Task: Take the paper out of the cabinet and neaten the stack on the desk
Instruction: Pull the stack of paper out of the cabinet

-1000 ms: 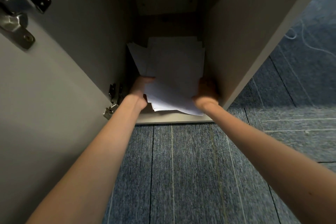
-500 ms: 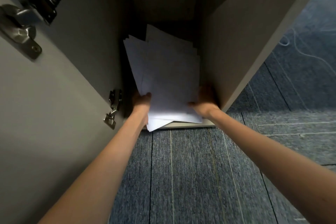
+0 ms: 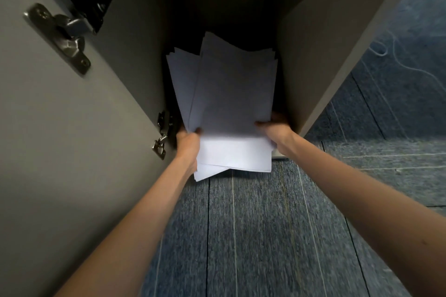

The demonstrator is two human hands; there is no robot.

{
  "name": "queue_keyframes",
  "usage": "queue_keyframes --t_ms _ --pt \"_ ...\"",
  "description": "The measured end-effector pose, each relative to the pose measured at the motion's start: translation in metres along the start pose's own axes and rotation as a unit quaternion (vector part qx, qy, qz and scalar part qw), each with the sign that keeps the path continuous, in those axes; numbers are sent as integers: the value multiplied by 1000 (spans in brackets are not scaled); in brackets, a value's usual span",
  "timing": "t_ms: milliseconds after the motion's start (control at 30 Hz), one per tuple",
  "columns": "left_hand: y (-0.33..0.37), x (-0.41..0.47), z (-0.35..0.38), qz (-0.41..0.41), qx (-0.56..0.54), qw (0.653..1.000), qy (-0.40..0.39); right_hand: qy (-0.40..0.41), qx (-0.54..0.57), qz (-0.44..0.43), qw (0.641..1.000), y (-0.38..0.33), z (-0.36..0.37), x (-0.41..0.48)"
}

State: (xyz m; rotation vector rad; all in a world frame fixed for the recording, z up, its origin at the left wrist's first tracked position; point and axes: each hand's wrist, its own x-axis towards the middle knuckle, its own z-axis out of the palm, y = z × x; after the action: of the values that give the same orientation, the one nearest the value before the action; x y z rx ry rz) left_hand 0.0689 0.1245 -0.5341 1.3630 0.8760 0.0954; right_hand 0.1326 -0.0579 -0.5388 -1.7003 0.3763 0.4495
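Paper [image 3: 231,94] half inside cabinet [image 3: 321,55], both hands gripping sides.

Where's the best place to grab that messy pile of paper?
By the near end's two long edges, one of the hands on each side, as the left hand and right hand do. The paper is loose and fanned out, so squeezing both sides keeps sheets together.

Left hand [image 3: 187,143] and right hand [image 3: 274,128] grip an uneven paper stack [image 3: 231,103] at the cabinet [image 3: 313,43] mouth.
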Motion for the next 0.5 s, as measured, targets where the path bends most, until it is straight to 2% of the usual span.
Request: queue_keyframes --t_ms 133,267,500 --pt "16 -35 -14 -15 18 1000 -19 24 -56 13 998 -19 -8 -43" --pt "31 -76 -32 -65 45 997 -26 -27 -193 -21 981 -54 -23 -111" --pt "121 -204 -54 -125 86 988 -38 -62 -208 21 976 -121 -54 -221"
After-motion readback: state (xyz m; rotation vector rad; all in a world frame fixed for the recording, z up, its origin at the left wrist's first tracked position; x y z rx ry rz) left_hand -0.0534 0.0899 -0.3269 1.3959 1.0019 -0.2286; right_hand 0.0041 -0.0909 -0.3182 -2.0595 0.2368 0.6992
